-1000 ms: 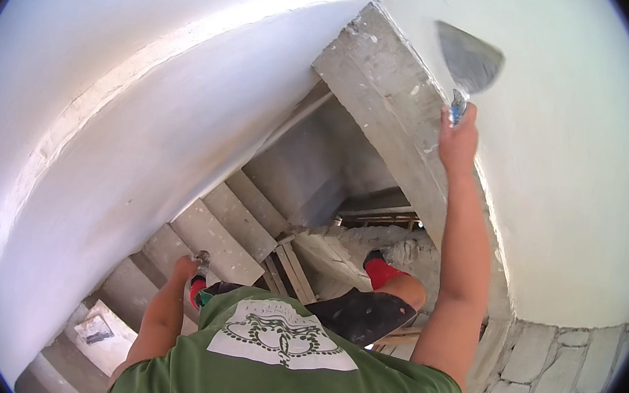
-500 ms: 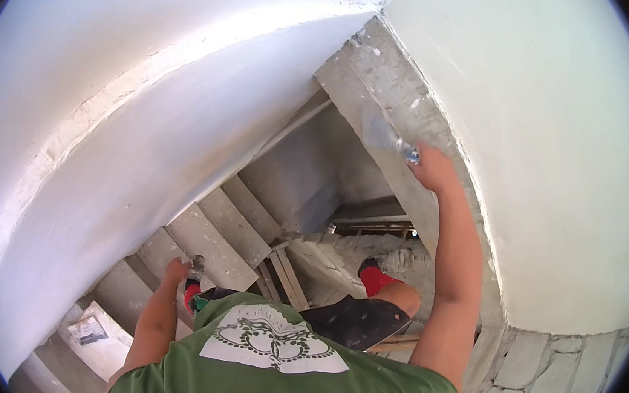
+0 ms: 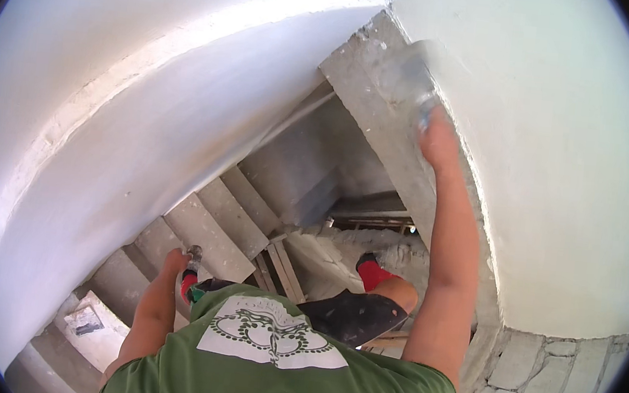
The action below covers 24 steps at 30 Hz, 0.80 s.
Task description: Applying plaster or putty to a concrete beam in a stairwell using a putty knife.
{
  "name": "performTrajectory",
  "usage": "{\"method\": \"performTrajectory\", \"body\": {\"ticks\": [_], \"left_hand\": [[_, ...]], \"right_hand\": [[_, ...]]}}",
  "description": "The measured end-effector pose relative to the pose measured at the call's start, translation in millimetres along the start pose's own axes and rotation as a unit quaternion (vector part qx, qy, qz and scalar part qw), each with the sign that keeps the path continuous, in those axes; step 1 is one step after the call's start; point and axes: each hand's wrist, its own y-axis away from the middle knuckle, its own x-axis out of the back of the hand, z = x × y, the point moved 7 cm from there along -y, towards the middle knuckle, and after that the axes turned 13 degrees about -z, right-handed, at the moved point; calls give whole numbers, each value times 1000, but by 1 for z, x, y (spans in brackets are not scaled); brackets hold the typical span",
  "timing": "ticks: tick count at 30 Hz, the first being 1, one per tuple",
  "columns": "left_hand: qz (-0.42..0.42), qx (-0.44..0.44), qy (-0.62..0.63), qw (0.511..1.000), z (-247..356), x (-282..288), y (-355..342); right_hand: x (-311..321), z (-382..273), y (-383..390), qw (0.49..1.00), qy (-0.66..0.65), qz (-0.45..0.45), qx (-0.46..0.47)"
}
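My right hand is raised along the bare grey concrete strip beside the right wall. Its fingers are wrapped round the blue-and-clear handle of what looks like a putty knife. The wide blade is smeared by motion near the seam between strip and wall. Low on the left, my left hand is closed on a small greyish thing, whose kind does not show. It is near my left foot, over the concrete steps.
Smooth pale walls rise on the left and right. A stairwell opening drops away below the strip. Wooden boards stand beside the steps. A white board-like piece lies lower left. Bare blocks show lower right.
My right hand and the putty knife have moved up and away from me, with the blade shifting right toward the wall seam. My left hand has hardly moved.
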Motion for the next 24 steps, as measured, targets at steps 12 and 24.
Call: {"method": "performTrajectory", "body": {"ticks": [12,24], "left_hand": [[-1,17,-30,999,-14,-6,0],[12,53,14,998,-48,-3,13]], "right_hand": [[-82,15,7,872,275,-371,165],[-29,-52,15,986,66,-115,96]]}}
